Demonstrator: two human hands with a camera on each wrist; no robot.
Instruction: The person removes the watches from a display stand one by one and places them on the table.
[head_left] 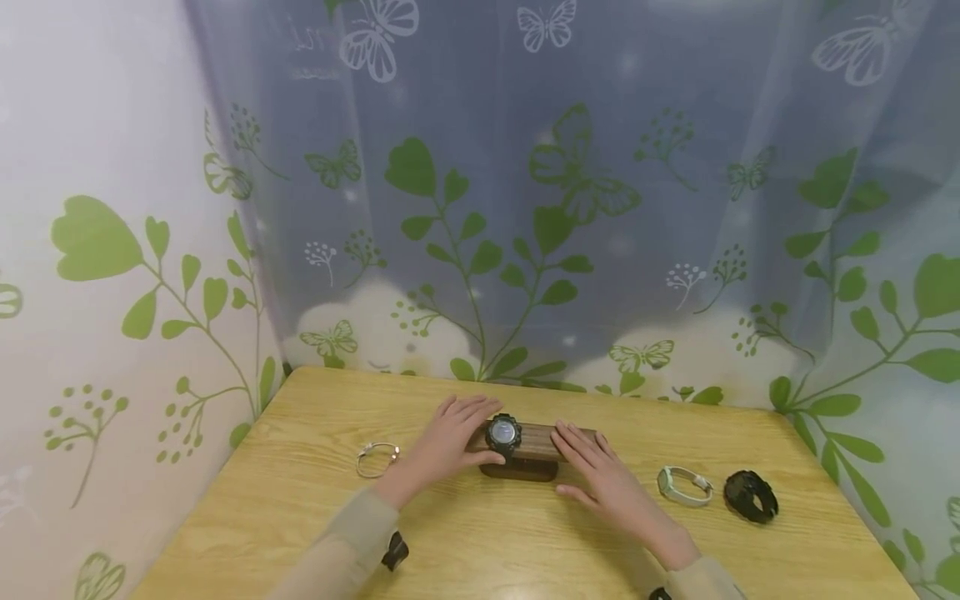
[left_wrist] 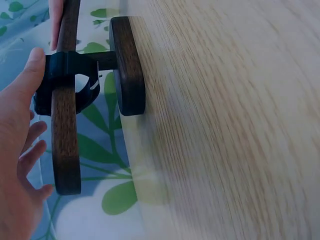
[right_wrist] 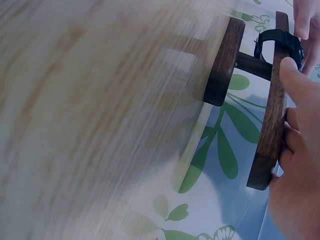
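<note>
A black digital wristwatch (head_left: 504,432) is fastened around the left part of a dark wooden T-shaped watch stand (head_left: 536,442), whose base (left_wrist: 131,67) rests on the table. My left hand (head_left: 442,442) lies at the stand's left end, fingers extended behind the bar and thumb touching near the watch. In the left wrist view that thumb reaches the watch case, and the fingers are spread beside the bar. My right hand (head_left: 607,479) rests its extended fingers over the bar's right end. Its thumb (right_wrist: 295,75) stretches along the bar in the right wrist view.
A slim silver-toned watch (head_left: 377,460) lies to the left on the wooden table (head_left: 480,533). To the right are a pale green watch (head_left: 684,486) and a chunky black watch (head_left: 752,497). A patterned curtain (head_left: 480,208) hangs behind the table and along both sides.
</note>
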